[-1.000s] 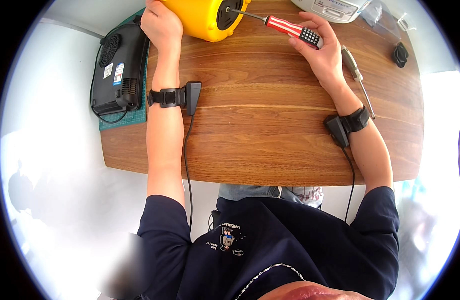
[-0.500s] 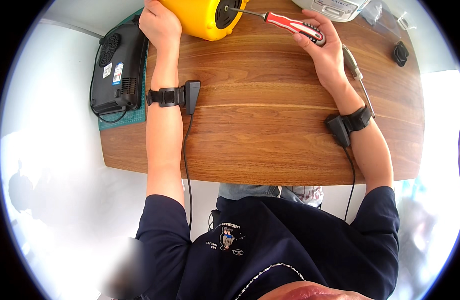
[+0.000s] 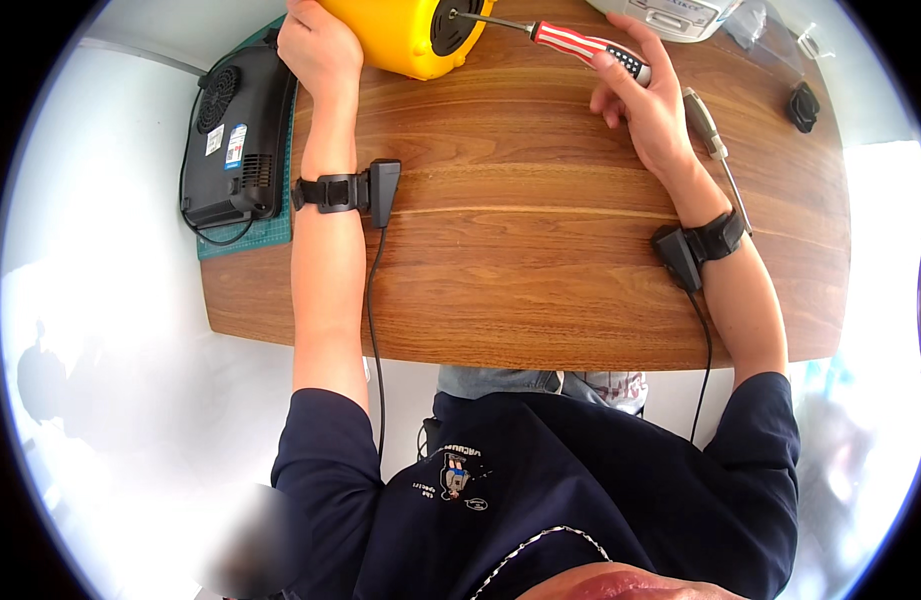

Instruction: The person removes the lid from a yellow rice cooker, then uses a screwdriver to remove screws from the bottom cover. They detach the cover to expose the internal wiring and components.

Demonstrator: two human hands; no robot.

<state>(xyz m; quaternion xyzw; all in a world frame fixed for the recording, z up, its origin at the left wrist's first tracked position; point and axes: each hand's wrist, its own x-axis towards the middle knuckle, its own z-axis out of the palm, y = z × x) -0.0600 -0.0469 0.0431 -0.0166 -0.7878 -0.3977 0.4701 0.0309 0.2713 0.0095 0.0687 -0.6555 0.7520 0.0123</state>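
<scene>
At the top edge of the view lies a rounded yellow housing (image 3: 395, 40) with a black slotted end, partly cut off by the frame. My left hand (image 3: 322, 48) is closed against its left side, fingertips hidden. My right hand (image 3: 648, 100) has a screwdriver (image 3: 570, 42) with a red, white and black handle between thumb and index finger. The other fingers curl loosely below the handle. The shaft runs leftward, and its tip meets the middle of the housing's black end. Beside my right wrist rests a second screwdriver (image 3: 707, 125) with a grey handle.
On the left, a black appliance (image 3: 242, 140) with a round vent lies on a green cutting mat (image 3: 270, 235). A white container (image 3: 670, 18), clear plastic bag (image 3: 765, 40) and small black object (image 3: 802, 107) are at the far right of the wooden table (image 3: 520, 250).
The screwdriver handle has turned about its axis, showing its striped side now. My right thumb and fingers have shifted on the handle, with the lower fingers off it. My left hand stays put.
</scene>
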